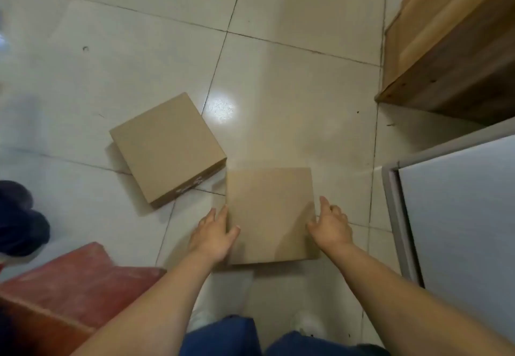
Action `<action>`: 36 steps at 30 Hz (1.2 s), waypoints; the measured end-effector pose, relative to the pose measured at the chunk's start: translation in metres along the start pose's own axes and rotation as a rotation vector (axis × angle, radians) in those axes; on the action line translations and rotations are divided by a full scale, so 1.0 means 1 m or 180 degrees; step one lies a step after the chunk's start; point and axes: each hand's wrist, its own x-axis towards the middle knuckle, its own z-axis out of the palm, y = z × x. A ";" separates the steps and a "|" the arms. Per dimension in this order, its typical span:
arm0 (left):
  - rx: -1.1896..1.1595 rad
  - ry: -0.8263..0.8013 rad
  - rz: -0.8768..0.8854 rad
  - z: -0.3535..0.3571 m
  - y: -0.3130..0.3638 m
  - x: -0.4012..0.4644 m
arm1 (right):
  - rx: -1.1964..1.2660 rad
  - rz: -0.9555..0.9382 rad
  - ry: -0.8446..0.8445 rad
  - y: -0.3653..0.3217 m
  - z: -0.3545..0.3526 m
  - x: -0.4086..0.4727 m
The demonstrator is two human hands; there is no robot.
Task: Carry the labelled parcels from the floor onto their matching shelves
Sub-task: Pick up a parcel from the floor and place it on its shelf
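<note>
On the tiled floor (292, 82), the near parcel (270, 213) lies flat between both hands: the left hand (214, 234) touches its left edge, thumb over the top, and the right hand (330, 226) is spread at its right edge, neither clamped shut. A second parcel (167, 146) sits just beyond to the left, near a wooden shelf (446, 48) at upper right.

Pale tiled floor (292, 82), two cardboard parcels (167, 147) (271, 213) lying close together

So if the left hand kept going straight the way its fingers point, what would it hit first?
The left hand lies along the near cardboard box, its fingers pointing up its left edge. Going straight on, it would probably meet the corner of the tilted cardboard box, though depth is unclear.
</note>
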 end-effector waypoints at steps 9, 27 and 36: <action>-0.1523 -0.0934 -0.0292 0.014 -0.006 0.029 | 0.2256 0.0648 -0.0789 -0.001 0.015 0.021; -0.2742 -0.0244 -0.0541 -0.122 0.064 -0.120 | 0.3458 0.1114 -0.0934 -0.006 -0.145 -0.125; -0.2862 0.0129 -0.0238 -0.271 0.145 -0.259 | 0.3798 0.0880 -0.0921 -0.032 -0.314 -0.256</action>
